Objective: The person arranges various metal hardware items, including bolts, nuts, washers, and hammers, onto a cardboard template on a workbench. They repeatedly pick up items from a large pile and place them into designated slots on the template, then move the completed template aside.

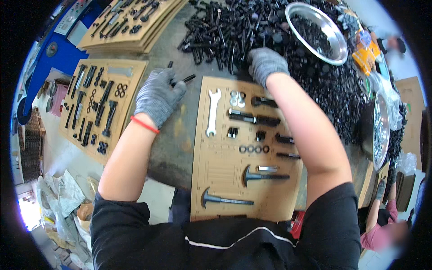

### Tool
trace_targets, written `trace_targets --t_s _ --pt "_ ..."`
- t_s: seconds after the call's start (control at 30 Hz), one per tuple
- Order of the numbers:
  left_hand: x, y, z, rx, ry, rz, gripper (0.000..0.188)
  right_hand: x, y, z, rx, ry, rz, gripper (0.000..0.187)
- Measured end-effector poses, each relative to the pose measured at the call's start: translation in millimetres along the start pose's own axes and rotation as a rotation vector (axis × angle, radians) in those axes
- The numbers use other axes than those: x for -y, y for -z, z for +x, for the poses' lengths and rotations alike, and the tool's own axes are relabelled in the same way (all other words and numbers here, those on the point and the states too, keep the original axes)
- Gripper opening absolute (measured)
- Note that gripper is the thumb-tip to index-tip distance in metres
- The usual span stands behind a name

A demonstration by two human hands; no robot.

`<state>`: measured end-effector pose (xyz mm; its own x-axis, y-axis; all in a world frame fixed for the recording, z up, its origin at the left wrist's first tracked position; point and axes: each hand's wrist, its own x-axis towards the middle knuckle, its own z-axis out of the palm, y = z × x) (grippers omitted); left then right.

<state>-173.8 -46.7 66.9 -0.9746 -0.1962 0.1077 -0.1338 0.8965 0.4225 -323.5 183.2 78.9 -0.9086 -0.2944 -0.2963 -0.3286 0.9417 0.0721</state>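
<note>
- Two gloved hands work on our table.
- Our left hand has its grip curled around a black bolt, beside the cardboard tray.
- Our right hand rests, fingers bent, on the bolt pile; its grip we cannot tell.

Two gloved hands, one wrench, two hammers, two metal bowls, four black washers.

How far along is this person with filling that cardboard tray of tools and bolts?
Roughly half done. The cardboard tray already holds a wrench, two hammers, washers and several bolts. In hand: the left hand holds a black bolt, while the right hand digs in the bolt pile. Left: the tray's lower-left slots look empty.
</note>
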Motion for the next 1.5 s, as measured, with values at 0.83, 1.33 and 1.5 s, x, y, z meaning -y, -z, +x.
trace_targets --t_s 0.83,1.33,1.5 --pt "-51 5 -163 0.427 -0.525 -0.032 0.022 -161 -172 -367 -0.467 -0.439 0.383 0.02" --pt "-65 16 -161 0.582 -0.31 0.081 0.057 48 -77 -294 -0.214 0.386 0.243 0.021" --pt "-63 12 -154 0.649 -0.282 0.093 0.05 51 -84 -282 -0.214 0.405 0.251 0.032"
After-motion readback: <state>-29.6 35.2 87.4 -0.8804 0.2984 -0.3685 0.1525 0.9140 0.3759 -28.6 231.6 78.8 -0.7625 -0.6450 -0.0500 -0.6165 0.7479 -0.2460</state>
